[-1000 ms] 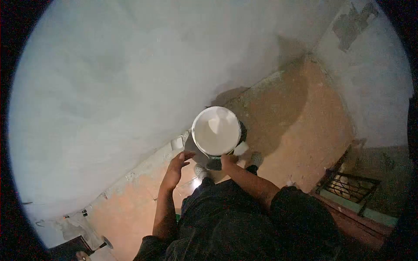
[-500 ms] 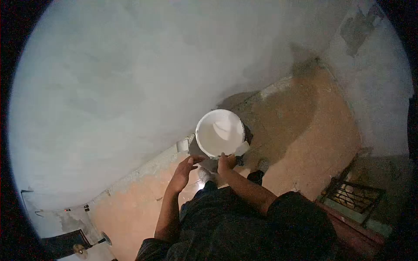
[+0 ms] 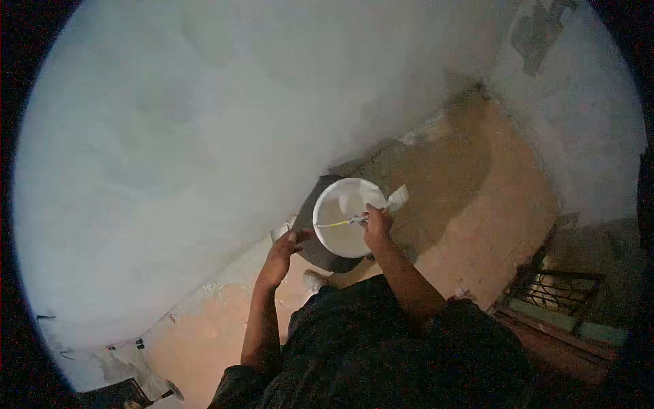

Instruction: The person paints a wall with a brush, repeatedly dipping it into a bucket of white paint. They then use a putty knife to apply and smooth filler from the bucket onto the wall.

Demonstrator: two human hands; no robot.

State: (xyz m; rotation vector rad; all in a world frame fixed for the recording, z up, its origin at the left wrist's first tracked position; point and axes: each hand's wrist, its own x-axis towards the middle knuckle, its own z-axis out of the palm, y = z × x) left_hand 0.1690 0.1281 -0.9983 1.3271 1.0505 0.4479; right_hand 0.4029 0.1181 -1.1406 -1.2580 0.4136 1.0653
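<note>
A round white bucket point(image 3: 317, 208), its inside coated pale, stands below me close to the wall. My right hand point(image 3: 377, 226) is closed over the bucket's right side. From it a thin yellow-and-white handle point(image 3: 338, 223) points left across the bucket mouth. A flat white piece point(image 3: 398, 198) juts out on the other side of that hand; I cannot tell the kind of tool. My left hand point(image 3: 281, 255) is left of the bucket, thumb and fingers apart, fingertips reaching toward its side and nothing held.
A pale plastered wall point(image 3: 170, 136) rises ahead and to the left. The floor point(image 3: 477, 252) is orange-brown with dark patches. Dark metal grillwork point(image 3: 562, 290) lies at the right. My shoe point(image 3: 315, 279) is just below the bucket.
My right hand has moved up and right, from the near rim to over the bucket's right side, bringing the yellow handle into view. My left hand has shifted slightly upward.
</note>
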